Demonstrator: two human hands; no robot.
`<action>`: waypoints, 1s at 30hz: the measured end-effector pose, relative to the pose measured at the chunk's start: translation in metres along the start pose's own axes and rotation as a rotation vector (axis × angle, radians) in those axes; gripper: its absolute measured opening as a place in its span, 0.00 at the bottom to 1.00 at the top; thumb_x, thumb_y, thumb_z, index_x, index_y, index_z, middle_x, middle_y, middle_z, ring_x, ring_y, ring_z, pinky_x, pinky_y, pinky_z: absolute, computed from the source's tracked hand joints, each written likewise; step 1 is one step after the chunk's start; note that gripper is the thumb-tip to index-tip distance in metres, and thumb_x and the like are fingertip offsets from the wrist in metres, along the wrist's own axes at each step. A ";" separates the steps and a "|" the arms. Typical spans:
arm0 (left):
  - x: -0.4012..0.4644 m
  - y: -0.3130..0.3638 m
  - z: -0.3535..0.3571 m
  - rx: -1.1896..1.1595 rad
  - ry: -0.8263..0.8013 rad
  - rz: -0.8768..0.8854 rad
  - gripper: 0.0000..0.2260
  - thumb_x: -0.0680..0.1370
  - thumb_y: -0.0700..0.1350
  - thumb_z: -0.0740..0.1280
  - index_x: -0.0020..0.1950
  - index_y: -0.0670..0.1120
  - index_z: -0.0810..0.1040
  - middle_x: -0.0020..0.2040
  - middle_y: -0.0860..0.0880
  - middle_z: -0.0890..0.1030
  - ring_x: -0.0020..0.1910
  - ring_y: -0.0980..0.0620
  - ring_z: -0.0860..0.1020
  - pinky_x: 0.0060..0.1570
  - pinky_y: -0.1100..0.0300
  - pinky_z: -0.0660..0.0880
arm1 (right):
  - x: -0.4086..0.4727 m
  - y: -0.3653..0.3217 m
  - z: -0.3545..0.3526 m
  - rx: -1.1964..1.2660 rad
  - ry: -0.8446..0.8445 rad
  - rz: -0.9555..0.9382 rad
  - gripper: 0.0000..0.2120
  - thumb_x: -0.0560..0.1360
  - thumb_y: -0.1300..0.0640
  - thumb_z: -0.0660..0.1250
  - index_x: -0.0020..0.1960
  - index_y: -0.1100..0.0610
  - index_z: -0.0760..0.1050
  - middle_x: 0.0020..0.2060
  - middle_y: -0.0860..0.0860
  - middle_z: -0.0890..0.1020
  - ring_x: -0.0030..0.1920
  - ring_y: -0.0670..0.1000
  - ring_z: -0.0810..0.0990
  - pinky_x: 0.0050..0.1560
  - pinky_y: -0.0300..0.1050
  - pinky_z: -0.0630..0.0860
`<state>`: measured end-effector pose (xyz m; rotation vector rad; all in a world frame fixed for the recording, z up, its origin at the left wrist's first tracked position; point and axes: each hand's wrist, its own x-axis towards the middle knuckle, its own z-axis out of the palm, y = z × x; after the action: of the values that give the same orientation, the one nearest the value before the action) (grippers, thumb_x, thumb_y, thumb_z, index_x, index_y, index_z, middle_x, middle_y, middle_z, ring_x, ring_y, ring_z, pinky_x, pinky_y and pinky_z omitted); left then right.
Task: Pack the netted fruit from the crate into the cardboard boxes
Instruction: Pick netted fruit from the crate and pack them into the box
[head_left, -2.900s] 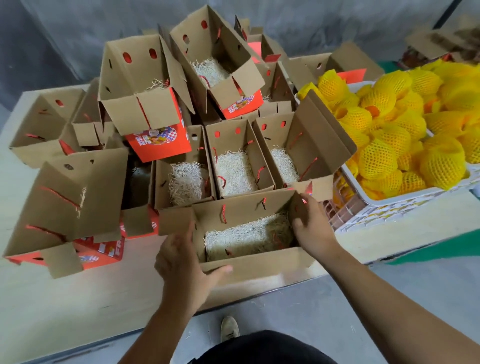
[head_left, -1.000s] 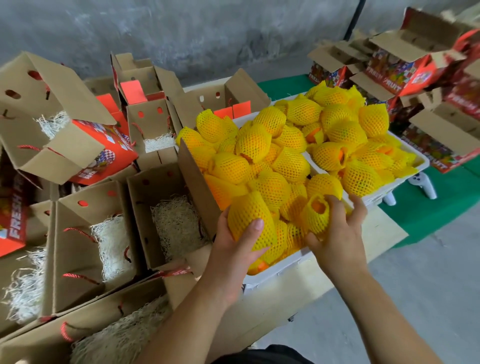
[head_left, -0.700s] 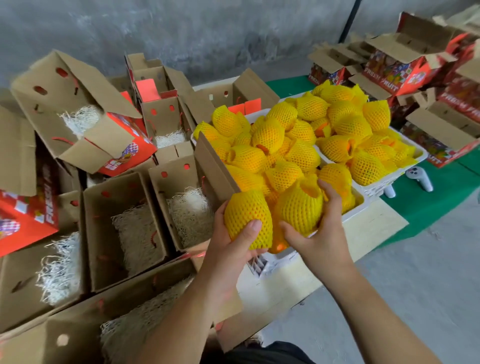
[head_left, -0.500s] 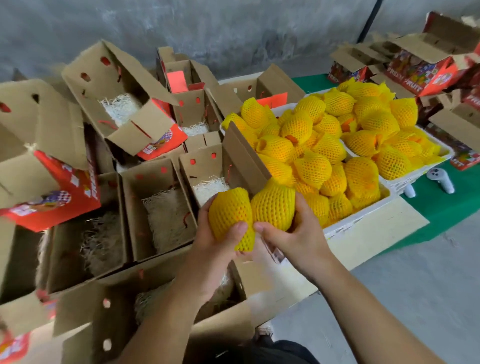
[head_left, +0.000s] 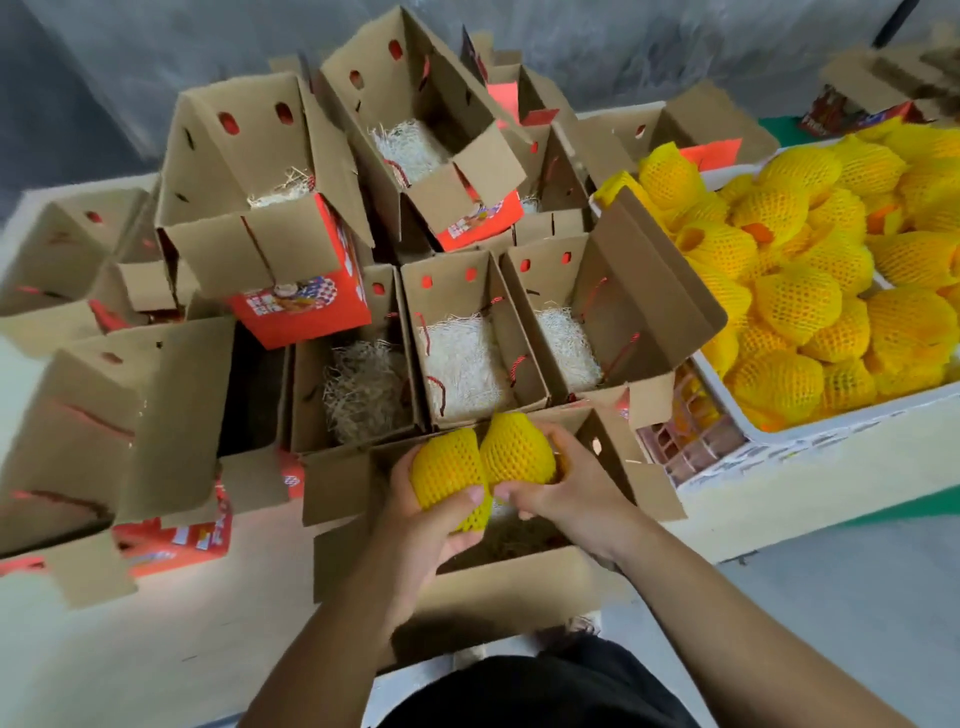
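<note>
My left hand (head_left: 434, 525) grips a fruit in yellow foam netting (head_left: 445, 475). My right hand (head_left: 576, 493) grips a second netted fruit (head_left: 517, 453) right beside it, the two touching. Both fruits are held over the open cardboard box (head_left: 498, 587) nearest me, which has shredded straw at its bottom. The white plastic crate (head_left: 810, 431) at the right is heaped with several more yellow-netted fruits (head_left: 800, 304).
Behind the near box stand three open straw-lined boxes (head_left: 467, 358) in a row. Further back and left, more open boxes (head_left: 260, 208) with red printed sides are stacked and tilted. All rest on a pale table (head_left: 156, 649). Grey floor lies to my right.
Both hands lifted a netted fruit each out of the crate and carried them left, to above the nearest box. The view swung back from the crate to the boxes.
</note>
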<state>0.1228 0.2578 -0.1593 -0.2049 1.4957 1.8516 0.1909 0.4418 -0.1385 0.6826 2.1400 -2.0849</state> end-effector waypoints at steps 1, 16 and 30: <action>0.002 -0.002 -0.002 -0.041 0.024 -0.051 0.31 0.68 0.51 0.82 0.66 0.63 0.74 0.65 0.48 0.80 0.55 0.48 0.85 0.43 0.53 0.83 | 0.004 0.004 0.001 -0.019 -0.042 0.051 0.31 0.71 0.60 0.80 0.69 0.51 0.71 0.49 0.56 0.82 0.42 0.49 0.81 0.42 0.50 0.81; 0.067 -0.016 0.004 0.527 0.280 -0.470 0.43 0.72 0.58 0.72 0.82 0.48 0.56 0.81 0.44 0.58 0.78 0.42 0.61 0.76 0.44 0.62 | 0.082 0.030 0.038 -0.735 -0.256 0.604 0.41 0.74 0.44 0.72 0.76 0.58 0.56 0.62 0.64 0.79 0.38 0.61 0.84 0.33 0.45 0.74; 0.069 -0.029 -0.021 1.398 -0.092 -0.299 0.15 0.83 0.48 0.59 0.68 0.46 0.74 0.63 0.42 0.79 0.57 0.42 0.77 0.51 0.56 0.70 | 0.093 0.071 0.043 -0.740 -0.170 0.348 0.26 0.77 0.51 0.74 0.70 0.56 0.71 0.61 0.56 0.80 0.63 0.58 0.78 0.54 0.40 0.70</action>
<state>0.0842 0.2708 -0.2259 0.3108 2.1612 0.3056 0.1224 0.4228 -0.2410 0.6715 2.2467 -1.0216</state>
